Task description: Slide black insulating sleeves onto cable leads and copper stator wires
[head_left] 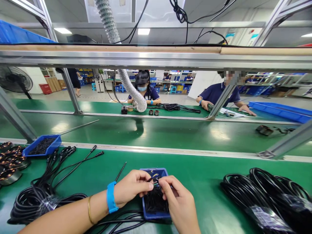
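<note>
My left hand (133, 188), with a blue band at the wrist, pinches the end of a black cable between thumb and forefinger. Thin stripped wires (155, 183) stick out from its fingertips toward the right. My right hand (179, 200) is closed in a pinch at those wire ends; whatever small piece lies between its fingers is mostly hidden. Both hands are over a small blue bin (156, 217) filled with short black tube pieces (154, 201). A dark thin rod or cable tip (121, 170) shows behind my left wrist, and black cables (122, 222) run below the bin.
Coiled black cables (26, 204) lie at left, near copper-wound stators (12, 162) and another blue bin (58, 143). More wrapped cable bundles (263, 195) are at right. Metal posts (224, 97) and a shelf beam (146, 58) stand ahead. Two people work across the bench.
</note>
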A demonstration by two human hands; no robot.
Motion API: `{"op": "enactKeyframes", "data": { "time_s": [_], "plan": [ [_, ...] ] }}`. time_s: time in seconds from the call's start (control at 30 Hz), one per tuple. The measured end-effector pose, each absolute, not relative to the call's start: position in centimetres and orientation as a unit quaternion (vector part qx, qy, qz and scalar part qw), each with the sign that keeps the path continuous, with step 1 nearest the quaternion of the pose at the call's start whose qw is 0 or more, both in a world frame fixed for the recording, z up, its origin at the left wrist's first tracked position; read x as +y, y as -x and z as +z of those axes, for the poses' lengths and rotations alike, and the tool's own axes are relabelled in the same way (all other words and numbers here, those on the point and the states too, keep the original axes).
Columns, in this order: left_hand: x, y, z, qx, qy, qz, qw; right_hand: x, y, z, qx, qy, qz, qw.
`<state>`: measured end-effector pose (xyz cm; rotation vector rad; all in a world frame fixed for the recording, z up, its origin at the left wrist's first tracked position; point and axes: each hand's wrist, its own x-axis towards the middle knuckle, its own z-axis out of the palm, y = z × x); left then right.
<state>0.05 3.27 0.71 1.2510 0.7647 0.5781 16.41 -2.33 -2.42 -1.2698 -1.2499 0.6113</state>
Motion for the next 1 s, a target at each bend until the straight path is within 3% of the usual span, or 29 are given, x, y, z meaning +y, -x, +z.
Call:
{"op": "enactKeyframes", "data": {
  "time_s": [0.77, 1.0],
  "plan": [
    [3.6, 0.1, 0.3, 0.349, -0.552, 0.277, 0.705, -2.4, -16.7, -1.9, -0.629, 0.501, 0.231, 0.548],
    [3.5, 0.1, 0.8, 0.373, -0.566, 0.264, 0.686, -2.0, -17.3, -1.9, -0.507, 0.533, 0.275, 0.619]
  ]
}}
